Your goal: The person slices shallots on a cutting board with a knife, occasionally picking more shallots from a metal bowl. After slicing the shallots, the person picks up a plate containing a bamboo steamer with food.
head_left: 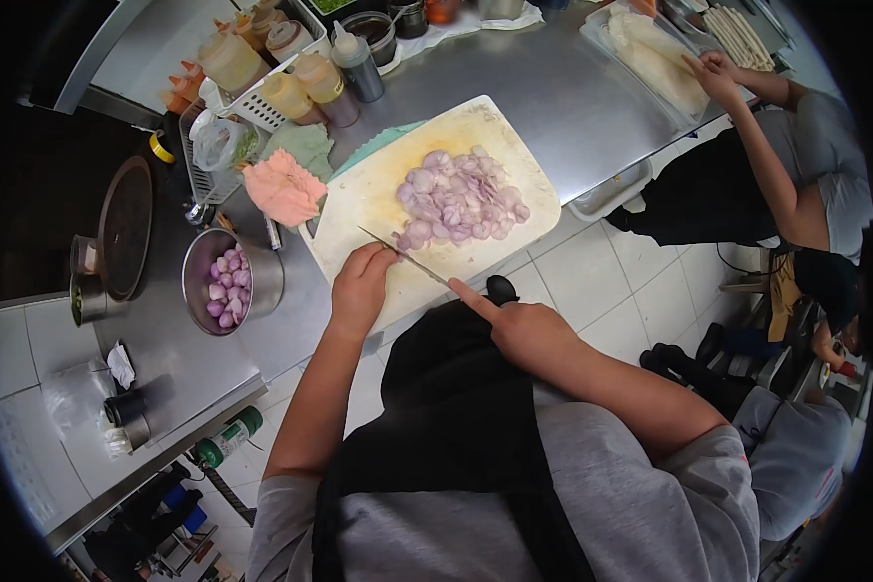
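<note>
A white cutting board (349, 209) lies aslant on the steel counter, bearing a heap of sliced purple shallots (456, 194). My right hand (529, 330) is closed around the handle of a knife (417, 264), its index finger stretched along the top. The blade points up and left over the board's near edge. Close against the blade, my left hand (357, 286) rests on the board with its fingers curled together; whatever they hold is hidden. Left of the board stands a metal pot (267, 276) with whole peeled shallots (228, 291) inside.
A pink cloth (283, 186) and a green cloth (303, 145) lie beyond the board's left corner. Sauce bottles (325, 87) crowd the back left around a white basket. At right, a co-worker's hands (718, 78) are over a plastic tray (640, 58).
</note>
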Available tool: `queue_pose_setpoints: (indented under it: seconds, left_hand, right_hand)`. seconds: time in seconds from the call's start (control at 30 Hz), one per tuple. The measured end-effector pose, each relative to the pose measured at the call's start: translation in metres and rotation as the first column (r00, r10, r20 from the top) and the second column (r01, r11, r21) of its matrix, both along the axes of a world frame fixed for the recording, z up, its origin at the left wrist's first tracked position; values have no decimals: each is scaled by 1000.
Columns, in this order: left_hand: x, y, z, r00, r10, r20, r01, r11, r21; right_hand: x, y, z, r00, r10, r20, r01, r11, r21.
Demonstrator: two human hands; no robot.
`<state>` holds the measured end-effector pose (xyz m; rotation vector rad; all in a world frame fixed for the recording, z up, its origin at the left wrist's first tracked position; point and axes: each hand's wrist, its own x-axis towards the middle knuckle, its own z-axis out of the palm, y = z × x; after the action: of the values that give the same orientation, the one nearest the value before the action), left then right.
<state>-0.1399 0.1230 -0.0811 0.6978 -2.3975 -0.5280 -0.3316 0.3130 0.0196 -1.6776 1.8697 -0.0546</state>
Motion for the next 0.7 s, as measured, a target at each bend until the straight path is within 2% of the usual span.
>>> queue_pose_setpoints:
  seconds: [0.13,0.33,0.47,0.53,0.63,0.7]
  left_hand:
    - [1,-2,-1,999,-38,-1,38,999,17]
    - [-3,0,4,999,-28,-40,29,999,24]
    - [1,-2,2,1000,-16,-6,16,1000,1]
    - [2,-1,0,1000,16,17,-16,1000,10]
    - [1,-1,-1,1000,-6,-7,5,1000,-12]
    - [2,-2,-2,1000,-10,-15,11,1000,5]
  right_hand:
    - [9,-12,-26,999,-43,29,44,998,-40]
    - [10,-19,-30,999,-32,17,32,998,-54]
    - [4,-3,-5,999,-33,41,36,997,-66]
    - [-1,9,19,1000,-11,-9,11,1000,14]
    - [2,5,9,999,-20,36,17,997,72]
    - [5,-10,-11,1000,-8,15,8,1000,20]
